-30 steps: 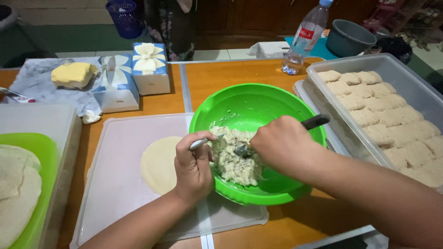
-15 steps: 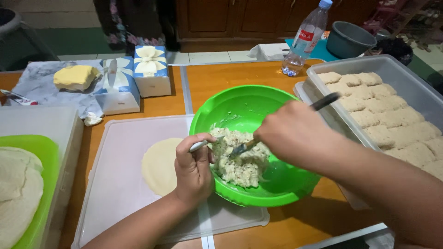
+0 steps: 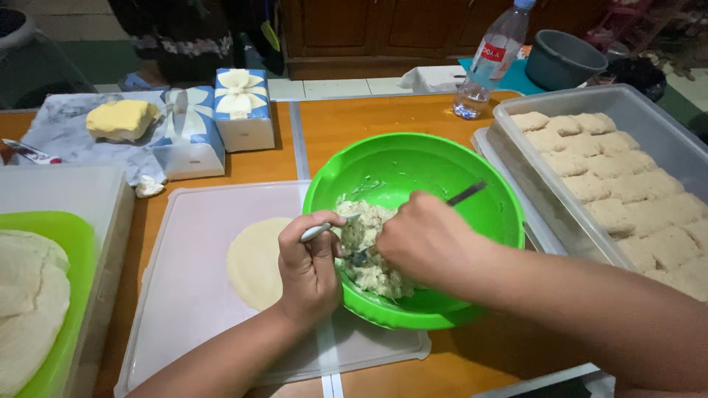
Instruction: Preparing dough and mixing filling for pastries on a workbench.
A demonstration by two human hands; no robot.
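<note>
Right hand (image 3: 428,243) pulled back toward bowl centre, fingers clamped on dark-handled utensil (image 3: 464,194) | filling (image 3: 369,247): pale, lumpy, wet mash in green bowl (image 3: 457,166) | left hand (image 3: 310,269) fisted on spoon (image 3: 324,228) | dough round (image 3: 254,262) on white board (image 3: 184,295) beside bowl

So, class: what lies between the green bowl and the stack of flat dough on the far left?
In the head view, a pale tray lies between the green bowl and the dough stack, with one round dough sheet on it.
</note>
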